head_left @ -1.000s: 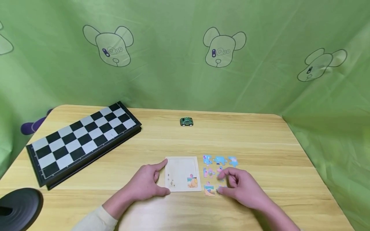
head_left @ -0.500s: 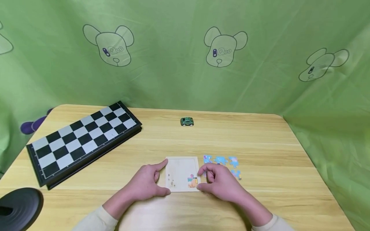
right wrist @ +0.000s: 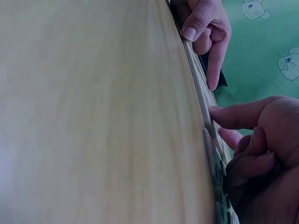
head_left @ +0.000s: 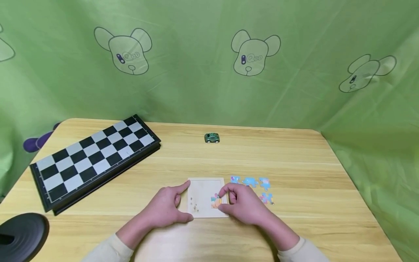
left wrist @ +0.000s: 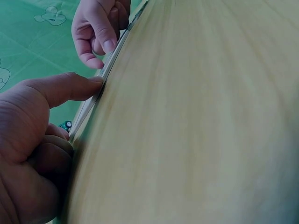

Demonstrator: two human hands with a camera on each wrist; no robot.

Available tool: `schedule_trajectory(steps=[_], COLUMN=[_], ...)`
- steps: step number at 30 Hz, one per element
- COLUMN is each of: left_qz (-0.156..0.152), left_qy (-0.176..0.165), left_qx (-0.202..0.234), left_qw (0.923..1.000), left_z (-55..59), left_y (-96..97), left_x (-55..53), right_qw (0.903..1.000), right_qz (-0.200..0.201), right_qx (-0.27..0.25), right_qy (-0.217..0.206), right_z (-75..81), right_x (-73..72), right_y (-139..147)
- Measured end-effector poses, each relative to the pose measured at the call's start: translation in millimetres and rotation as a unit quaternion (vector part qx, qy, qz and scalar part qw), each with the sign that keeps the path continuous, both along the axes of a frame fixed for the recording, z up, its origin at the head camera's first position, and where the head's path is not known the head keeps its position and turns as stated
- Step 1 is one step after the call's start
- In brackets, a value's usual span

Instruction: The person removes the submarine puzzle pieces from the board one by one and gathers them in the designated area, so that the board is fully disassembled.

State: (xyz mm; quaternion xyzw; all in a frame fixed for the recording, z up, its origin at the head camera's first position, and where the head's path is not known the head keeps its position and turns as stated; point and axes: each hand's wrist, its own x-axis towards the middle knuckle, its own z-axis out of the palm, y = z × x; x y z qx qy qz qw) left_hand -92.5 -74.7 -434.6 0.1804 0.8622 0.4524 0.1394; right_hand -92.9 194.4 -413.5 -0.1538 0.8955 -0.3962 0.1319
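In the head view, a square wooden puzzle tray [head_left: 203,193] with a raised rim lies on the table. My left hand [head_left: 165,206] grips its left side, index finger at the far corner and thumb at the near one. My right hand [head_left: 244,204] pinches a small jigsaw piece [head_left: 215,201], pink, teal and orange, at the tray's lower right. Right of the tray lie loose blue and pink jigsaw pieces [head_left: 250,181], some hidden under my right hand. Both wrist views show the tray edge-on, with my thumbs touching its near edge.
A folded black-and-white chessboard [head_left: 95,156] stands at the left of the table. At the back sits a small green toy car [head_left: 212,138]. A black round object [head_left: 23,236] fills the near left corner. Green curtain [head_left: 196,72] hangs behind the table.
My right hand has moved left from the loose pieces to the tray. The jigsaw piece in the tray has shifted slightly left and away from me. My left hand stays put.
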Motion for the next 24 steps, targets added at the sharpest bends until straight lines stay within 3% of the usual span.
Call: schedule_trajectory(steps=[14,24], left_qz=[-0.002,-0.003], left_qy=[0.005,-0.004], left_qx=[-0.003,-0.001], left_qw=[1.0,1.0], left_z=[-1.3,-0.9], left_y=[0.9,0.7], left_x=[-0.5,-0.5], right_qw=[0.9992,0.9997], right_qz=[0.025,0.018], right_qx=[0.031,-0.01], right_qy=[0.002,-0.017], right_z=[3.4,16.1], right_x=[-2.9,1.7], right_y=[-2.6,8.6])
